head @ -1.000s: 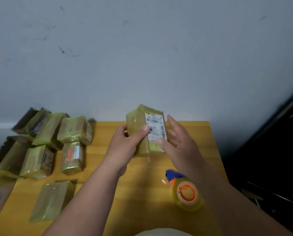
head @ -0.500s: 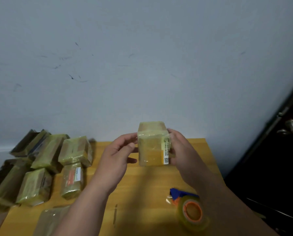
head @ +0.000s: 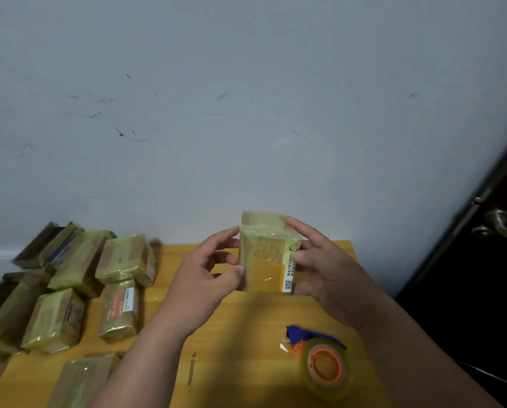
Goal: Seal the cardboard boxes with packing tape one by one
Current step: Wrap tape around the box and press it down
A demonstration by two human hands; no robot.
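The small rectangular cardboard box wrapped in glossy yellowish tape (head: 265, 254) is held upright above the yellow wooden table (head: 246, 334), clear of its surface, in front of the pale wall; the left hand (head: 208, 278) grips its left side, thumb on the near lower edge and fingertips curled on the upper left edge; the right hand (head: 320, 269) grips the right side, fingers curled over the white label strip; the box's long axis runs vertically between the two palms, near face toward the camera; judged step: inspection of the wrapped faces; the clear tape roll with orange core on a blue dispenser (head: 324, 365) lies on the table below and near the right forearm, so the right hand is the nearer one for retrieval; the group of already taped boxes (head: 78, 284) sits well apart at the left
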